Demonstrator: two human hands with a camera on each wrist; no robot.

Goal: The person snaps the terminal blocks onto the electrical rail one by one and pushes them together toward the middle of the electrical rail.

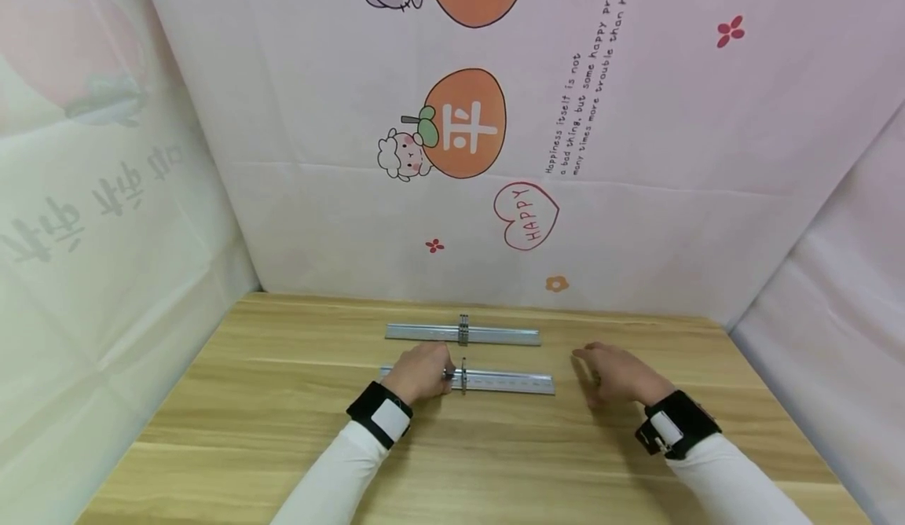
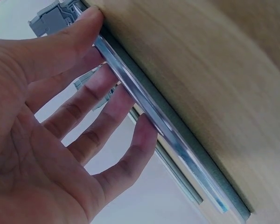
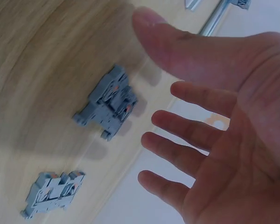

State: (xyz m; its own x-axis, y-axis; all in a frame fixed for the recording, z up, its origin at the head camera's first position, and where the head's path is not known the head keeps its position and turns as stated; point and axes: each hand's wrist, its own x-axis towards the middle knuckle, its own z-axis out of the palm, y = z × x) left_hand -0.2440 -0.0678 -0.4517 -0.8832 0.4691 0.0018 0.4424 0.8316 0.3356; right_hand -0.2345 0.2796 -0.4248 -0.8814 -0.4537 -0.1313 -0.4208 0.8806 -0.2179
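My left hand (image 1: 419, 369) holds the nearer slotted metal DIN rail (image 1: 505, 382) by its left part, thumb along one edge and fingertips against the other. Just right of that hand, a thin grey terminal block (image 1: 463, 376) stands across the rail; its grey housing (image 2: 53, 21) also shows in the left wrist view. My right hand (image 1: 618, 372) hovers to the right of the rail, fingers apart and nothing between them. In the right wrist view, one loose grey terminal block (image 3: 109, 103) lies on the wood near the thumb. A second loose terminal block (image 3: 53, 191) lies farther off.
Behind the held rail, a second DIN rail (image 1: 424, 332) lies roughly parallel, with grey terminal blocks (image 1: 463, 330) near its middle. The wooden table (image 1: 481, 462) meets a printed white cloth (image 1: 318, 218) at the back and sides.
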